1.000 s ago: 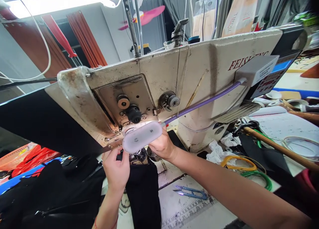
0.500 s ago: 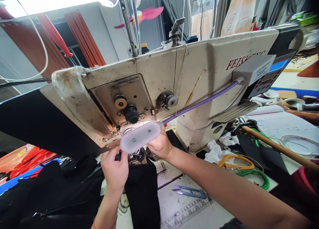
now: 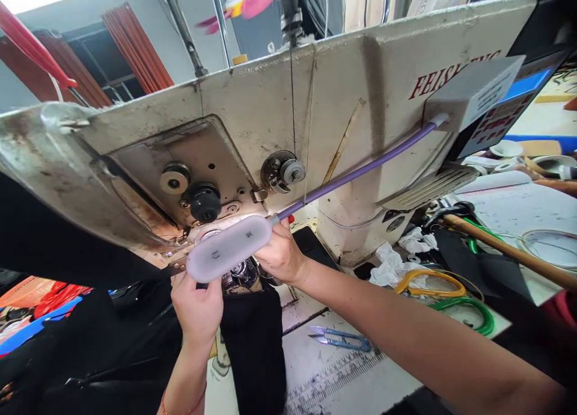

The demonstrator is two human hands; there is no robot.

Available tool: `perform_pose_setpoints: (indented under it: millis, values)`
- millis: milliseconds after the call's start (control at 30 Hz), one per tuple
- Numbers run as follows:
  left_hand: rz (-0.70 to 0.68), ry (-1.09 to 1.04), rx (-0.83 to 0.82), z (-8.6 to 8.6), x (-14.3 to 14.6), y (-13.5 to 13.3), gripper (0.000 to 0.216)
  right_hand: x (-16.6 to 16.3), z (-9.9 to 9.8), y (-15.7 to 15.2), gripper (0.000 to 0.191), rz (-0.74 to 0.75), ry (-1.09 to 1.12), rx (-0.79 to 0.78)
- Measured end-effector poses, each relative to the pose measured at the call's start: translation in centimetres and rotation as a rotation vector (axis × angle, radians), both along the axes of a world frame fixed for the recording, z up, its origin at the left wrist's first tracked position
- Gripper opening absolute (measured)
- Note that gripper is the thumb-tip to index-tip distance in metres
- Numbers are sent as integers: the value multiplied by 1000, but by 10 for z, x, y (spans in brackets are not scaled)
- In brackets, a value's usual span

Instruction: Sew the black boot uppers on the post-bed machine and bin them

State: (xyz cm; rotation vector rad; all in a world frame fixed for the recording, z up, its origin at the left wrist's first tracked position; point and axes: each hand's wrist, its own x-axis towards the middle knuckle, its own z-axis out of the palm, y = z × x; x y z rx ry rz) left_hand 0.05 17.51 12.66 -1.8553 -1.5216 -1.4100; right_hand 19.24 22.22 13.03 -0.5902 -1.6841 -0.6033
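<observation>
An off-white sewing machine spans the view, with dials on its front. A flat, rounded lamp head on a purple stalk covers much of the needle area. Just below its left end, my left hand is closed, thumb and fingers bent together; whatever is in them cannot be made out. From the right, my right hand reaches in behind the lamp, its fingers curled and their tips mostly hidden. Between the hands, shiny metal parts show under the lamp. Black fabric hangs down in front of them.
Blue thread snips lie on the machine bed beside a printed ruler scale. To the right are crumpled white tissue, yellow-handled and green-handled tools and a wooden stick. More black cloth lies at left.
The camera has come nearer, so the machine looks larger and sits farther left. Both hands stay close to the needle area, with little change in their grip.
</observation>
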Motion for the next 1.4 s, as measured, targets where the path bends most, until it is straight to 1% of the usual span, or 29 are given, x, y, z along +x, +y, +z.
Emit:
perform_pose_setpoints:
  millis: [167, 400, 500, 567, 733, 833, 967, 1133, 1200, 1300, 1400]
  values:
    - [10, -35, -4, 1, 1, -1, 13, 7, 4, 6, 32, 7, -148, 79]
    - [11, -29, -9, 2, 4, -2, 14, 13, 15, 2, 28, -40, -311, 148]
    - [20, -36, -13, 3, 5, -2, 19, 14, 20, 1, 29, -50, -343, 179]
    - [23, -58, -16, 3, 7, -2, 21, 13, 20, 1, 29, -39, -325, 183]
    - [-29, -105, -24, 5, 11, -3, 13, 6, 11, -2, 27, -13, -264, 143]
    - [-54, -120, -16, 6, 13, -4, 12, 5, 8, -2, 27, -4, -284, 95]
    - [-43, -136, -32, 5, 13, -4, 12, 10, 10, 2, 29, 11, -344, 21]
    - [-50, -140, -34, 5, 12, -3, 12, 10, 13, 2, 32, -14, -355, -81]
    - [-52, -139, -49, 6, 11, -4, 12, 6, 14, -2, 29, -10, -350, -89]
    - [-33, -139, -83, 9, 9, -6, 13, 1, 16, -8, 27, 16, -339, -53]
    - [-59, -117, -204, 15, 4, -7, 14, 5, 18, -14, 29, 42, -274, -24]
